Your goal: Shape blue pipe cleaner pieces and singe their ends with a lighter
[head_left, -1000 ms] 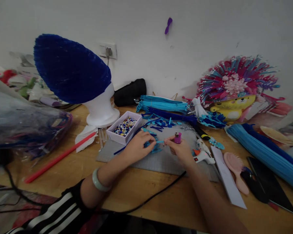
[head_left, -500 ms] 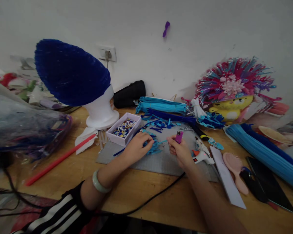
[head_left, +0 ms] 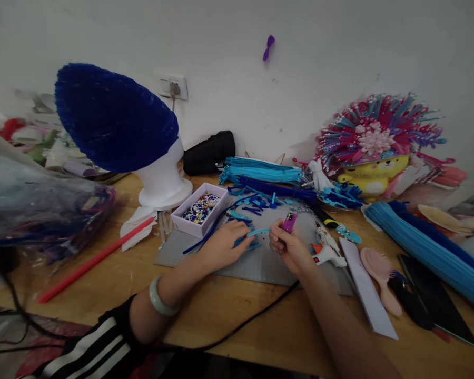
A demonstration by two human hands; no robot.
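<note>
My right hand [head_left: 290, 245] is closed around a purple lighter [head_left: 289, 222], which sticks up above the fist. A short light-blue pipe cleaner piece [head_left: 259, 231] spans the gap between my hands, its right end at the right fingertips. The fingertips of my left hand [head_left: 229, 243] close on its left end; the exact grip is small and partly hidden. Under and behind the left fingers lie several cut blue pieces [head_left: 254, 246] on a grey board [head_left: 268, 268]. Beside that hand stands a pale box [head_left: 199, 230] of mixed beads [head_left: 201, 207].
At left, a deep-blue headpiece [head_left: 114, 118] sits on a white foam head [head_left: 166, 181], near a red stick [head_left: 97, 260]. Right of my hands lie a glue gun [head_left: 328, 256], a pink hairbrush [head_left: 381, 279] and blue pipe cleaner bundles [head_left: 430, 247]. A black cable [head_left: 245, 323] crosses the front.
My left hand has moved slightly right, its fingers coming together at the free end of the light-blue piece. The right hand stays nearly in place with the lighter, shifting slightly.
</note>
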